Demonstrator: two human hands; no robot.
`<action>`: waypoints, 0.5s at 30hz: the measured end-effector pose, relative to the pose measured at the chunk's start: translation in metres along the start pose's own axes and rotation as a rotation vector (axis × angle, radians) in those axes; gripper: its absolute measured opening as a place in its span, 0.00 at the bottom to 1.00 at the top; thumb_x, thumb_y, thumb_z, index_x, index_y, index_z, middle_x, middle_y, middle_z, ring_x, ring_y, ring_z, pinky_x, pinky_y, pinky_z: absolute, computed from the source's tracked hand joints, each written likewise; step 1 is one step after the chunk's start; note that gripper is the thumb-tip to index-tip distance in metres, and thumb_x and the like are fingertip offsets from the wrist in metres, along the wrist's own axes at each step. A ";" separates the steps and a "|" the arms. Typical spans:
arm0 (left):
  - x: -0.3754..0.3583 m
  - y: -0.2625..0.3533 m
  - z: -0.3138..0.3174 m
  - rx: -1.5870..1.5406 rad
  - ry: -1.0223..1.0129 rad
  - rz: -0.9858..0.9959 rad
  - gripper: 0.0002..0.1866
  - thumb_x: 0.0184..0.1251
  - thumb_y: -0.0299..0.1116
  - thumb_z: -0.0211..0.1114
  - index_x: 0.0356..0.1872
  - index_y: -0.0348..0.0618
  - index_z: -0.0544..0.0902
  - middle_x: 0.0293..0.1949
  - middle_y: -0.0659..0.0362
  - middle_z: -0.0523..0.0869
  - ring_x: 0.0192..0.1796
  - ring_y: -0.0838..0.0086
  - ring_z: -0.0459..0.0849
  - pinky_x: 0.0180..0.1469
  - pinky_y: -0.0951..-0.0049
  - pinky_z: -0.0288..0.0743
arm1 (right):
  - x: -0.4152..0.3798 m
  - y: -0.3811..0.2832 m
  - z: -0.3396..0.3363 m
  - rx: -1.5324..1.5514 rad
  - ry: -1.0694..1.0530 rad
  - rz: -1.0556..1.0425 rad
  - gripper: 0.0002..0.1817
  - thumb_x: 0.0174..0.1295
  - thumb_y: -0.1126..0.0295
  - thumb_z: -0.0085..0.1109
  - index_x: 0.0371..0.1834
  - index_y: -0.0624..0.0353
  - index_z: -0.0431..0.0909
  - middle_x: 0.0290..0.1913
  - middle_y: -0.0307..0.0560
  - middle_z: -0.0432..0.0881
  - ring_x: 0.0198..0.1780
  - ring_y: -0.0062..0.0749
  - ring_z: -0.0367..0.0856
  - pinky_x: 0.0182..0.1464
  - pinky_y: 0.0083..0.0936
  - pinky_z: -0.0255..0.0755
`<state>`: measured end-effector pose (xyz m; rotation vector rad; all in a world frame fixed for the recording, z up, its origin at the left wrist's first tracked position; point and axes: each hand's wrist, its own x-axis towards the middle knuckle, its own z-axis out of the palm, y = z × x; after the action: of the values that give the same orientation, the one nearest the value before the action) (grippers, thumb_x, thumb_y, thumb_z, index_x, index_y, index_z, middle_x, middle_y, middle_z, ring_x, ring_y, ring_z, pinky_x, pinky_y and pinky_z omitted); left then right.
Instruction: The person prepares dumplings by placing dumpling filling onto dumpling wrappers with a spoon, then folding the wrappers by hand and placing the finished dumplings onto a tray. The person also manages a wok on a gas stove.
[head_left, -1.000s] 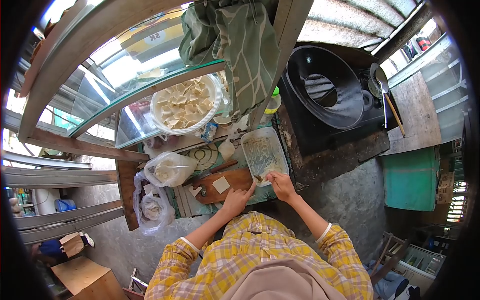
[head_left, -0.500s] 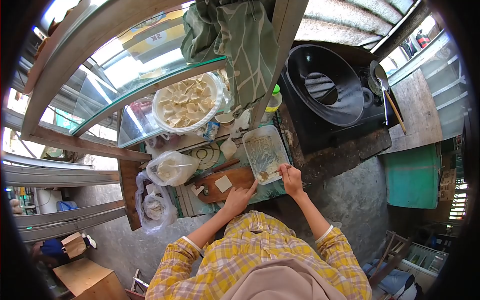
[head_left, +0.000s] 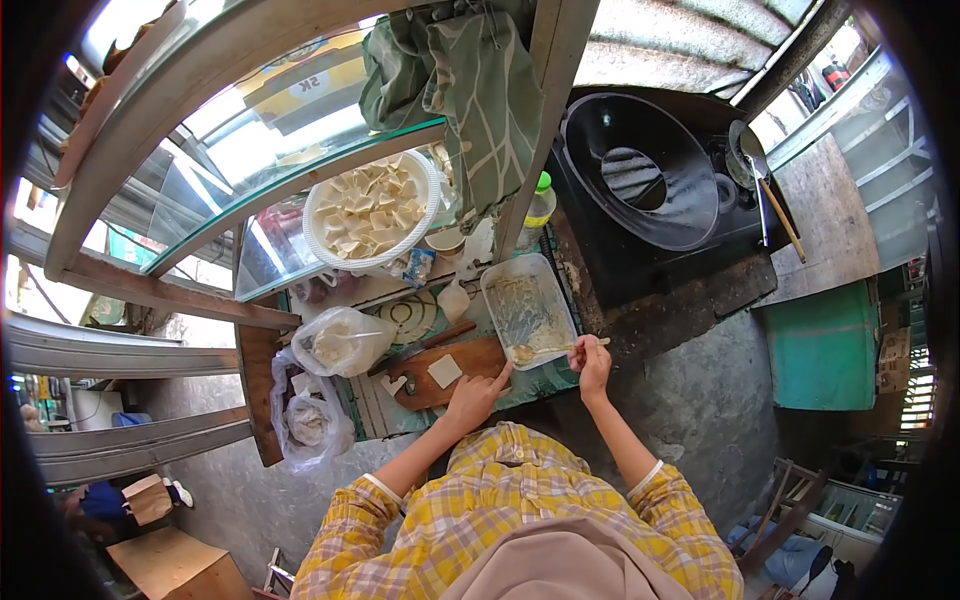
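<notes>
My right hand (head_left: 591,366) grips the handle of a spoon (head_left: 545,350), whose bowl rests inside a clear plastic container (head_left: 524,295) smeared with pale filling. At the container's near left corner, my left hand (head_left: 474,399) touches the rim with an extended index finger; it holds nothing that I can see. Left of that hand, a square white wrapper (head_left: 445,371) lies flat on a wooden board (head_left: 481,357). A knife (head_left: 440,338) lies along the board's far edge, and a small torn white piece (head_left: 394,385) is at its left end.
A white basket (head_left: 433,208) of folded pieces stands behind the board. Plastic bags (head_left: 345,341) sit at the left. A large black wok (head_left: 640,170) is on the stove at the right, beside a ladle (head_left: 745,150). Green cloth (head_left: 490,110) hangs above.
My right hand has shifted slightly right, and the spoon's handle now sticks out past it. The spoon lies more level across the container's near end. My left hand has barely moved.
</notes>
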<state>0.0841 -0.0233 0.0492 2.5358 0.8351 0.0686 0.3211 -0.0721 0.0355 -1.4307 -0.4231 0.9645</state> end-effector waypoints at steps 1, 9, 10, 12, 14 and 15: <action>0.000 -0.001 -0.001 -0.009 -0.003 -0.001 0.38 0.56 0.26 0.59 0.70 0.46 0.57 0.27 0.58 0.81 0.31 0.62 0.79 0.36 0.60 0.69 | -0.002 0.004 -0.004 0.034 0.035 0.038 0.18 0.72 0.59 0.41 0.31 0.60 0.74 0.21 0.42 0.75 0.17 0.19 0.69 0.20 0.14 0.63; -0.001 -0.007 -0.010 -1.133 0.055 -0.471 0.25 0.61 0.27 0.62 0.61 0.38 0.70 0.38 0.56 0.84 0.39 0.70 0.83 0.41 0.68 0.77 | -0.014 0.003 -0.028 0.569 0.123 0.094 0.19 0.69 0.52 0.45 0.39 0.57 0.75 0.27 0.41 0.76 0.26 0.24 0.71 0.30 0.22 0.65; 0.003 -0.009 -0.011 -1.427 0.046 -0.527 0.22 0.63 0.27 0.61 0.59 0.36 0.72 0.40 0.56 0.84 0.41 0.70 0.83 0.44 0.69 0.78 | -0.017 -0.009 -0.025 0.596 0.108 0.079 0.19 0.69 0.52 0.44 0.39 0.58 0.75 0.28 0.41 0.76 0.27 0.24 0.71 0.30 0.22 0.65; 0.014 -0.011 -0.016 -1.805 0.031 -0.589 0.19 0.65 0.28 0.59 0.56 0.32 0.73 0.44 0.55 0.83 0.44 0.71 0.83 0.47 0.71 0.78 | -0.022 -0.032 -0.018 0.649 0.075 0.048 0.20 0.70 0.53 0.43 0.39 0.58 0.75 0.29 0.41 0.77 0.28 0.23 0.71 0.30 0.21 0.64; 0.030 -0.011 -0.027 -1.971 0.023 -0.604 0.17 0.67 0.27 0.57 0.54 0.29 0.74 0.48 0.54 0.81 0.46 0.69 0.83 0.50 0.72 0.79 | -0.025 -0.052 -0.016 0.629 0.004 -0.022 0.20 0.70 0.52 0.41 0.41 0.57 0.75 0.30 0.40 0.77 0.29 0.22 0.71 0.31 0.21 0.65; 0.040 -0.011 -0.030 -2.003 0.077 -0.562 0.17 0.67 0.27 0.57 0.53 0.28 0.74 0.47 0.53 0.81 0.46 0.71 0.83 0.48 0.73 0.80 | -0.028 -0.065 -0.012 0.621 -0.012 -0.049 0.20 0.70 0.52 0.41 0.41 0.57 0.75 0.30 0.39 0.77 0.29 0.22 0.71 0.31 0.21 0.65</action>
<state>0.1046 0.0199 0.0673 0.4192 0.7407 0.5004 0.3339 -0.0925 0.1036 -0.8475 -0.1421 0.9564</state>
